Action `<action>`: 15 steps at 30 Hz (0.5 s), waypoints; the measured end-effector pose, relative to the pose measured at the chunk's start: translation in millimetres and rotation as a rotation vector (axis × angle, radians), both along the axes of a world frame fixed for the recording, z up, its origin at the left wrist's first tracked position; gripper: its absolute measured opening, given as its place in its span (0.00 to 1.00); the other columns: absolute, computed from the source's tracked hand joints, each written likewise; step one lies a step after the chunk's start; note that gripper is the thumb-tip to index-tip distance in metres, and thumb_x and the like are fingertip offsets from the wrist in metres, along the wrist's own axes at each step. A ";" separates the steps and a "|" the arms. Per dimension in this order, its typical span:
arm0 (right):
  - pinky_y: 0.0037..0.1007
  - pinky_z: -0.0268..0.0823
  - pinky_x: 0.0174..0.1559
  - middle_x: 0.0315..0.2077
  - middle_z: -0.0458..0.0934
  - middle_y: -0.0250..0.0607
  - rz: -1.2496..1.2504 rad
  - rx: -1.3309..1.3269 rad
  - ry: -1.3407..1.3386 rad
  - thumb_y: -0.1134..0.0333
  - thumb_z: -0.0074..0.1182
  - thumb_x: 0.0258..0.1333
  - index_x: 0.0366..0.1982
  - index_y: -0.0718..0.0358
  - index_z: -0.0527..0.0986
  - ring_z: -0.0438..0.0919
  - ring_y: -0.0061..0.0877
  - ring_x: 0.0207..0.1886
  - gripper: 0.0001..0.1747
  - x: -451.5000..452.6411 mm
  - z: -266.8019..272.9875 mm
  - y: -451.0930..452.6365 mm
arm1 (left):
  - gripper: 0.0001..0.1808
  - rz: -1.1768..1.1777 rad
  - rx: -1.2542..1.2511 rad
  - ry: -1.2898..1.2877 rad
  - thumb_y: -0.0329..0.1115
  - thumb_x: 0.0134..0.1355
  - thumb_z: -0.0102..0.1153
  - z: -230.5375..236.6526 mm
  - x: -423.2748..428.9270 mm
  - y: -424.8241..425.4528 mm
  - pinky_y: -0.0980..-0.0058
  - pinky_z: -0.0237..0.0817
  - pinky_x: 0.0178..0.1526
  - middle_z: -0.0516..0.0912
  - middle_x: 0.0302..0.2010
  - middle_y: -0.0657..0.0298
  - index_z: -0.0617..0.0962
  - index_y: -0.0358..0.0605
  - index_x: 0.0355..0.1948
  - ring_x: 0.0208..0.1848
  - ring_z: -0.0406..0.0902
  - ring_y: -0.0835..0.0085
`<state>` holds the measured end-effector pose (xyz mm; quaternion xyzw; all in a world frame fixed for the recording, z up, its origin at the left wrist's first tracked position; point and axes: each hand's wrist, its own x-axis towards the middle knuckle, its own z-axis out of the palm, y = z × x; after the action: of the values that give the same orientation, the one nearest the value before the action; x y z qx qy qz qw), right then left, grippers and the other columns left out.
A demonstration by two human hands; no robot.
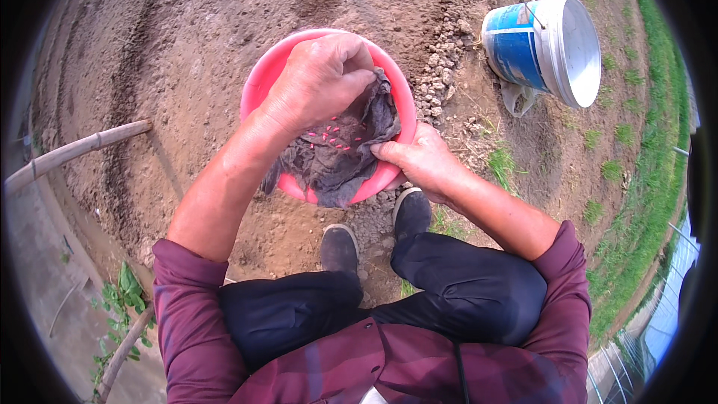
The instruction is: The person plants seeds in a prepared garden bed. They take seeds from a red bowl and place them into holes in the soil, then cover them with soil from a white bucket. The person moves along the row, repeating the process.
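A pink plastic basin (pixel 403 84) is in front of me, above the soil and just beyond my shoes. Damp-looking dark grey cloth (pixel 342 174) lines it, and one end hangs over the near rim. Several small bright pink seeds (pixel 331 138) lie scattered on the cloth. My left hand (pixel 328 78) reaches over the basin, its fingertips pinching the cloth's raised far-right edge. On the right side, my right hand (pixel 418 157) grips the basin's rim, thumb inside against the cloth. The fingers under the rim are mostly hidden.
A white and blue plastic bucket (pixel 513 45) lies tilted at the upper right, a pale plastic bag (pixel 517 96) under it. Wooden poles (pixel 84 148) stand at the left, by a leafy plant (pixel 129 286). Tilled soil (pixel 190 39) spreads ahead; green grass (pixel 645 207) grows at the right.
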<state>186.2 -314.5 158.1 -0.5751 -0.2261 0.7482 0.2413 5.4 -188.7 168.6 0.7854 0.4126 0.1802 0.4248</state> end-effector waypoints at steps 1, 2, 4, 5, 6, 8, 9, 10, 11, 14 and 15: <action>0.32 0.83 0.31 0.37 0.85 0.44 -0.002 0.004 0.000 0.71 0.59 0.63 0.47 0.70 0.78 0.87 0.31 0.32 0.13 -0.6 0.6 0.4 | 0.07 -0.012 0.047 0.009 0.20 0.61 0.60 -0.3 -0.9 0.8 0.78 0.74 0.37 0.86 0.35 0.66 0.84 0.38 0.39 0.33 0.81 0.81; 0.32 0.83 0.31 0.37 0.85 0.44 -0.004 0.008 0.000 0.71 0.59 0.63 0.47 0.70 0.78 0.87 0.31 0.32 0.13 -1.2 1.4 1.2 | 0.09 -0.004 0.005 -0.068 0.20 0.61 0.59 -2.3 -0.8 0.5 0.79 0.73 0.38 0.86 0.37 0.65 0.84 0.38 0.42 0.34 0.80 0.81; 0.32 0.83 0.31 0.37 0.85 0.45 0.000 0.004 -0.010 0.71 0.59 0.62 0.47 0.71 0.78 0.87 0.31 0.32 0.13 -1.2 1.3 3.1 | 0.12 0.013 -0.076 -0.220 0.21 0.62 0.57 -5.5 0.9 -0.3 0.80 0.72 0.40 0.86 0.42 0.64 0.84 0.38 0.46 0.35 0.79 0.81; 0.32 0.83 0.31 0.37 0.86 0.45 0.006 -0.005 -0.022 0.71 0.59 0.62 0.47 0.71 0.78 0.87 0.31 0.32 0.13 -0.4 -0.1 3.5 | 0.15 0.092 -0.256 -0.313 0.21 0.62 0.55 -4.1 -1.5 -1.3 0.80 0.72 0.41 0.86 0.44 0.64 0.83 0.38 0.49 0.36 0.80 0.80; 0.33 0.83 0.31 0.37 0.86 0.45 0.009 -0.013 -0.033 0.72 0.59 0.62 0.47 0.71 0.78 0.87 0.31 0.32 0.13 1.1 -1.8 4.0 | 0.17 0.168 -0.436 -0.405 0.21 0.63 0.54 1.2 -3.7 -3.0 0.80 0.72 0.42 0.85 0.46 0.63 0.82 0.38 0.52 0.38 0.80 0.80; 0.33 0.84 0.31 0.36 0.86 0.46 -0.003 -0.027 -0.031 0.72 0.58 0.62 0.47 0.72 0.78 0.87 0.32 0.32 0.13 3.8 -3.9 3.4 | 0.22 0.233 -0.711 -0.520 0.23 0.65 0.51 -3.0 -11.6 2.5 0.78 0.73 0.42 0.86 0.50 0.59 0.78 0.38 0.61 0.42 0.84 0.76; 0.33 0.84 0.31 0.36 0.86 0.46 -0.007 -0.033 -0.028 0.72 0.58 0.62 0.46 0.72 0.78 0.87 0.32 0.32 0.13 3.5 -3.6 3.4 | 0.22 0.246 -0.792 -0.570 0.23 0.65 0.51 -3.0 -15.6 5.3 0.78 0.74 0.42 0.86 0.51 0.58 0.79 0.38 0.60 0.43 0.84 0.75; 0.33 0.83 0.31 0.35 0.86 0.46 -0.013 -0.029 -0.019 0.72 0.58 0.62 0.46 0.72 0.78 0.87 0.32 0.32 0.13 2.6 -2.0 3.7 | 0.21 0.259 -0.873 -0.619 0.23 0.66 0.51 -2.7 -18.7 7.6 0.78 0.74 0.42 0.86 0.51 0.57 0.79 0.38 0.60 0.44 0.85 0.74; 0.33 0.83 0.31 0.35 0.86 0.46 -0.019 -0.024 -0.010 0.72 0.58 0.62 0.46 0.72 0.78 0.87 0.32 0.32 0.13 1.8 0.2 4.1 | 0.21 0.272 -0.955 -0.668 0.23 0.66 0.51 -2.4 -21.3 9.1 0.78 0.75 0.42 0.86 0.52 0.57 0.79 0.38 0.60 0.45 0.85 0.73; 0.33 0.83 0.32 0.35 0.86 0.47 -0.011 -0.034 0.005 0.72 0.58 0.63 0.46 0.72 0.78 0.87 0.33 0.31 0.13 1.1 -0.4 5.7 | 0.15 0.303 -0.918 -0.676 0.31 0.71 0.57 -0.6 -23.5 6.8 0.80 0.75 0.40 0.87 0.47 0.59 0.81 0.38 0.56 0.41 0.86 0.75; 0.33 0.83 0.32 0.35 0.86 0.47 -0.005 -0.043 0.008 0.72 0.58 0.62 0.46 0.73 0.78 0.87 0.33 0.31 0.13 1.0 -1.8 5.1 | 0.14 0.321 -0.896 -0.667 0.33 0.71 0.58 0.8 -23.7 5.8 0.80 0.75 0.39 0.87 0.45 0.60 0.81 0.38 0.54 0.39 0.85 0.76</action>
<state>187.1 -309.4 156.3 -0.5779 -0.2074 0.7546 0.2316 -18.3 -183.0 169.3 0.3574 0.4064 0.2879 0.7901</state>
